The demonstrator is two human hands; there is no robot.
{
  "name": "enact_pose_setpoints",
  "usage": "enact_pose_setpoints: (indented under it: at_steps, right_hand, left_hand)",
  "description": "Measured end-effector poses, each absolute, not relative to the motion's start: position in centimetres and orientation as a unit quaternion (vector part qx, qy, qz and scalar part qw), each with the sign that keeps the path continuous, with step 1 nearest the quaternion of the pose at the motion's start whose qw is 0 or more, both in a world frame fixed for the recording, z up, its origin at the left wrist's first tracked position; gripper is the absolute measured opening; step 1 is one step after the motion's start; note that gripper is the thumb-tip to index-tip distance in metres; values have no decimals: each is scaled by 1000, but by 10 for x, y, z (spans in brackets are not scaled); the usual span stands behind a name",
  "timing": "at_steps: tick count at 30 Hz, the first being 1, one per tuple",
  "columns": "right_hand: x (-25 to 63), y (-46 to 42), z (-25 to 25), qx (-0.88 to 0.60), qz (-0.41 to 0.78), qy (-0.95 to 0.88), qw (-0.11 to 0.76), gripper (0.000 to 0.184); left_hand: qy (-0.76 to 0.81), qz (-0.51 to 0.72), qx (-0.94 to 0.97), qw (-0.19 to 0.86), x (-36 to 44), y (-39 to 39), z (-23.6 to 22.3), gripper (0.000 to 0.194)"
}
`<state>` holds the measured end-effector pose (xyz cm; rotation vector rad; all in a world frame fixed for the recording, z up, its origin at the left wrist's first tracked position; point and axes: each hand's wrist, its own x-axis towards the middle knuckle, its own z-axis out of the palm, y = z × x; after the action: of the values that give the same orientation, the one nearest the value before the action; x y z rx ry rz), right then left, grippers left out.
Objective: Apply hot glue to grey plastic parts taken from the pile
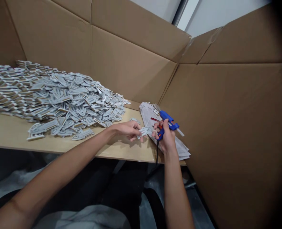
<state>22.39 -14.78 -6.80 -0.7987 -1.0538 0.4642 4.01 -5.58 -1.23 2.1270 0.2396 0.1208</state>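
Centre frame, the bare left hand (126, 130) pinches a flat grey cut-out piece (144, 131) between narrowed fingers, and just beside it the right hand (166, 138) wraps tight around a blue hot glue gun (169, 121)! Beneath them, a stack of white printed sheets (179, 148); to the left, a big heap of grey cut-outs (66, 101) on a pale wooden table (12, 127), brown cardboard walls (131, 54) behind.

No writing is reading clearly anywhere in this view. The white sheets (150, 119) are showing faint grey marks, but these are too small and blurred to make out. The blue glue gun (169, 121) and the grey cut-out pieces (71, 101) are showing no legible label, brand, number or sign either.
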Motion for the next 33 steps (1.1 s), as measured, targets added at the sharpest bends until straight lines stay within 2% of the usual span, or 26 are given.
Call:
enact_pose_setpoints:
  at_steps: [3, 6, 10, 15, 20, 24, 29, 33]
  right_hand:
    - [229, -153, -71, -469, 145, -519, 700, 55]
    - [228, -150, -73, -501, 85, -512, 692, 53]
    - [221, -149, -68, -407, 161, -505, 744, 53]
    - [228, -163, -65, -320, 198, -523, 765, 57]
    - [243, -163, -74, -451, 133, -565, 678, 59]
    - [244, -159, -76, -497, 90, -558, 658, 61]
    - [239, -163, -71, -524, 26, -583, 620, 52]
    - [237, -163, -72, -545, -20, -611, 574, 46]
  left_hand:
    - [94, 79, 853, 508, 41, -56, -12, 21]
    - [98, 46, 851, 515, 40, -56, -14, 20]
    - [103, 40, 872, 476, 40, -51, -17, 25]
    - [102, 147, 874, 452, 43, -42, -20, 21]
    - [173, 306, 819, 453, 46, -35, -21, 28]
    - [212, 396, 783, 430, 48, -35, -18, 26]
    - [237, 466, 713, 467, 52, -40, -14, 14]
    - [242, 463, 706, 479, 54, -39, -15, 16]
